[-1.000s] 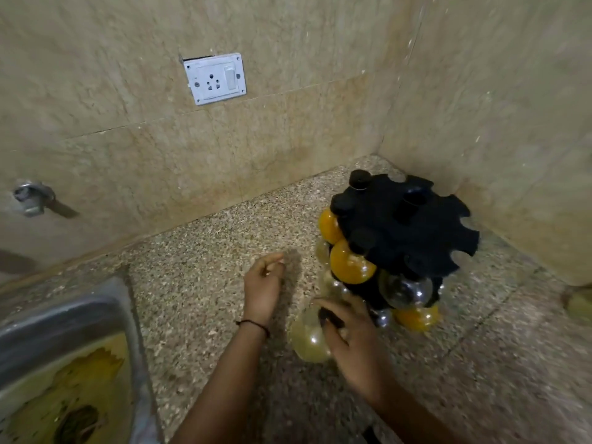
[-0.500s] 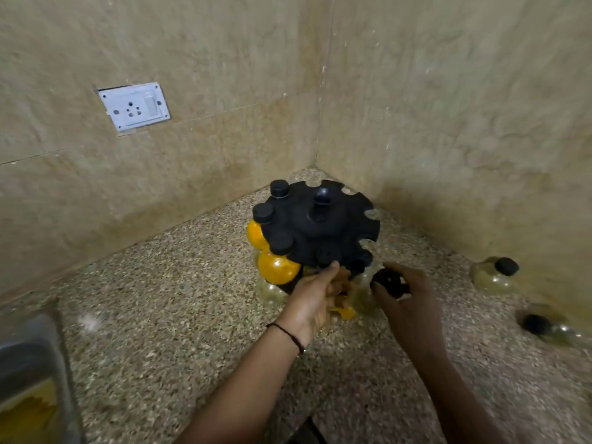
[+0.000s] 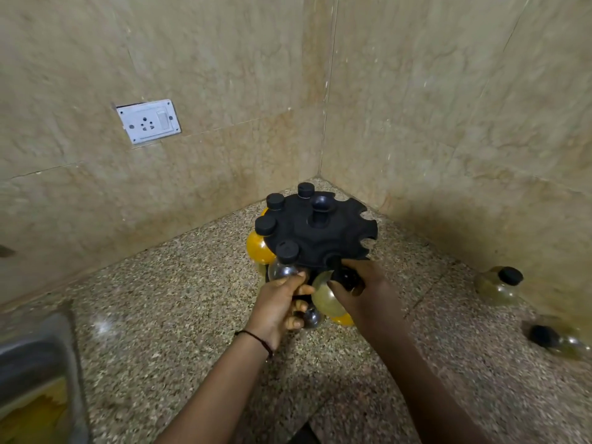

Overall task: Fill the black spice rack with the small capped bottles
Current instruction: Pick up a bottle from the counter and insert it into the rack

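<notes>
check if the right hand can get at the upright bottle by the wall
Probably not yet: the right hand grips a pale bottle at the rack, though nothing stands between it and the upright bottle.

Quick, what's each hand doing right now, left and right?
Left hand: fingers curled, gripping the black spice rack below its top disc.
Right hand: gripping a pale capped bottle by its neck, at the rack's edge.

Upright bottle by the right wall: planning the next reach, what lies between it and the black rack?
Only bare speckled counter between bottle and rack, per the head view.
</notes>
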